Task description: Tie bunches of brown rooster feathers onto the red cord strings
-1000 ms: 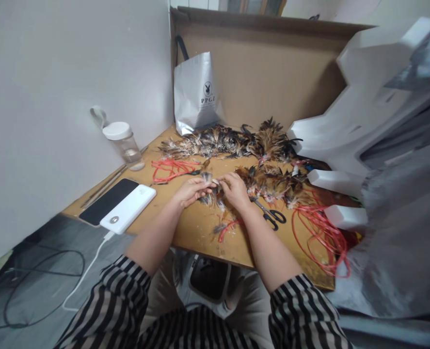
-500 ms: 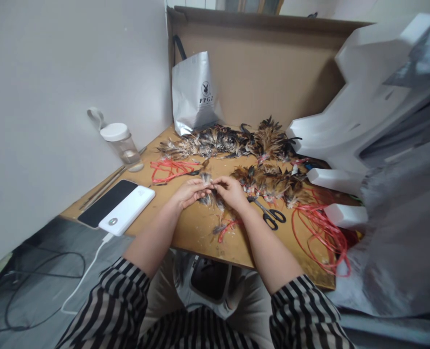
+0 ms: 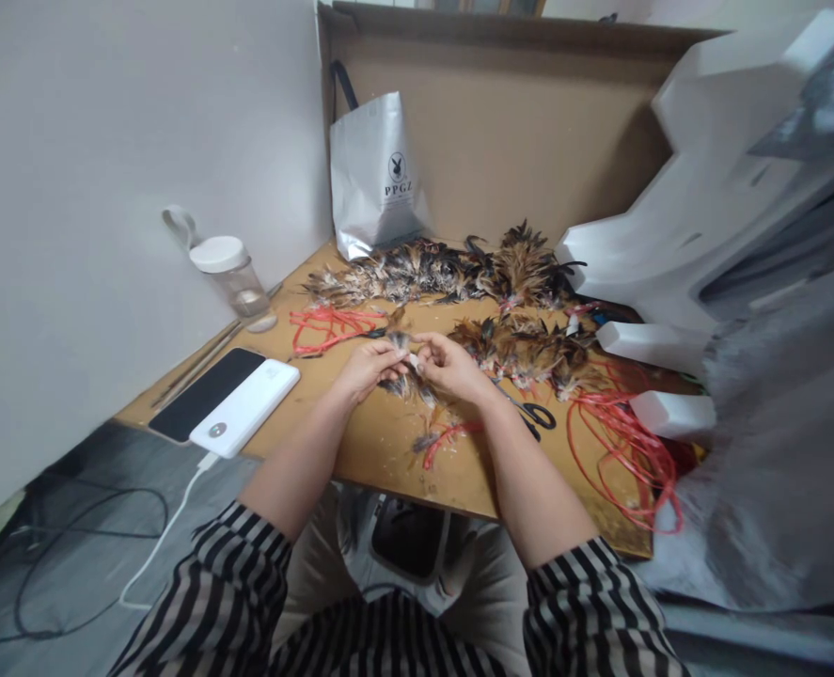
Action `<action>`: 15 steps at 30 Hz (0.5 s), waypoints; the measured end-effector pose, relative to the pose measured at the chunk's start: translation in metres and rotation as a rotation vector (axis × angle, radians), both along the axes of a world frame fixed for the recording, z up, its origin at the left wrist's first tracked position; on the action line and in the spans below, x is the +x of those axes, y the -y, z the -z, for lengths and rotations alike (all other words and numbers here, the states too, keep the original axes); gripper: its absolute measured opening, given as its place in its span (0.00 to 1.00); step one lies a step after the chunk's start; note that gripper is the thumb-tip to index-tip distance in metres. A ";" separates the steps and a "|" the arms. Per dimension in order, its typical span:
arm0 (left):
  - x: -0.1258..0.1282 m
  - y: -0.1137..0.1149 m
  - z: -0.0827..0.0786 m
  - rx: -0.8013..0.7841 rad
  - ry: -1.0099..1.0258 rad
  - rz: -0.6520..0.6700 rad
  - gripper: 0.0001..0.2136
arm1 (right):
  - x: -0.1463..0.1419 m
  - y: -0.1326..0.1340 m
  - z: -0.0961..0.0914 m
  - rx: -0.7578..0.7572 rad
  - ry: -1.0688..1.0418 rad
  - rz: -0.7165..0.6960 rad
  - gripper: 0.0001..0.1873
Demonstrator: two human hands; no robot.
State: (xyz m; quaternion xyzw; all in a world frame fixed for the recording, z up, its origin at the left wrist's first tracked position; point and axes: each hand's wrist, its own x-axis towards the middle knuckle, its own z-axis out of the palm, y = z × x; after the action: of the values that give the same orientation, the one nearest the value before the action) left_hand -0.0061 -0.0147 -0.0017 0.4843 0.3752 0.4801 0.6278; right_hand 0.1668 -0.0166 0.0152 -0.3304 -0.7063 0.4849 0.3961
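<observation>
My left hand (image 3: 372, 369) pinches a small tuft of greyish feathers (image 3: 398, 340) between thumb and fingertips, over the middle of the table. Pale quill ends (image 3: 415, 361) poke out toward my right hand (image 3: 450, 365), whose bent fingers close around them. Exactly where those fingertips press is too small to see. Beneath both hands lie more loose grey feathers (image 3: 413, 387). By my right wrist are black-handled scissors (image 3: 538, 416), partly covered by the forearm. A short piece of red strip (image 3: 445, 442) rests on the table nearer to me.
Brown and black feather bundles lie in a back row (image 3: 423, 271) and a nearer row (image 3: 529, 350). Red plastic strips (image 3: 621, 451) pile at right, others (image 3: 328, 329) at left. A jar (image 3: 237, 282), phone (image 3: 205, 395), power bank (image 3: 247, 404) and silver bag (image 3: 374, 179) stand around; white foam (image 3: 713, 188) borders the right.
My right hand has drawn slightly away from my left and its index finger has lifted, so the pale quill ends show between the hands. The forearm now covers more of the scissors.
</observation>
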 end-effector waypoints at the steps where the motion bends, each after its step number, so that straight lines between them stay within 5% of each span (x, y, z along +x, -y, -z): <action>1: 0.001 0.001 0.000 0.010 -0.023 0.005 0.11 | -0.001 0.000 0.001 0.005 0.018 -0.004 0.23; 15: 0.002 0.002 0.000 0.072 -0.096 -0.052 0.13 | -0.002 -0.003 0.010 0.071 0.077 0.047 0.24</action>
State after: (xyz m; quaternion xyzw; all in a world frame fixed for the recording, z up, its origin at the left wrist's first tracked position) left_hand -0.0041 -0.0169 -0.0017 0.5191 0.4000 0.4856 0.5785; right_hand 0.1646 -0.0133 0.0056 -0.3512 -0.7296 0.4371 0.3915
